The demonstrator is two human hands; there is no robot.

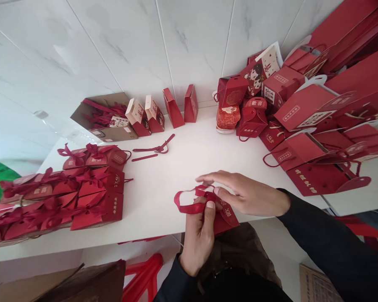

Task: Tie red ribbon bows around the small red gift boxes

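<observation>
At the table's front edge, my left hand [199, 235] pinches a red ribbon [180, 204] between thumb and fingers, at the top of a small red gift box [227, 220]. One wide ribbon loop sticks out to the left of that thumb. My right hand [248, 193] reaches over the box from the right, its fingers stretched out and the thumb apart, close by the ribbon. Whether its thumb touches the ribbon I cannot tell. Both hands partly cover the box, and gold lettering shows on its visible side.
Finished-looking boxes with ribbon bows [94, 205] stand in rows at left. Behind them, a cardboard box [113, 133] holds red ribbons. Several small cartons [174, 110] line the wall. Loose ribbon strips [145, 157] lie mid-table. Red gift boxes [299, 113] are piled at right. A red stool [145, 277] is below.
</observation>
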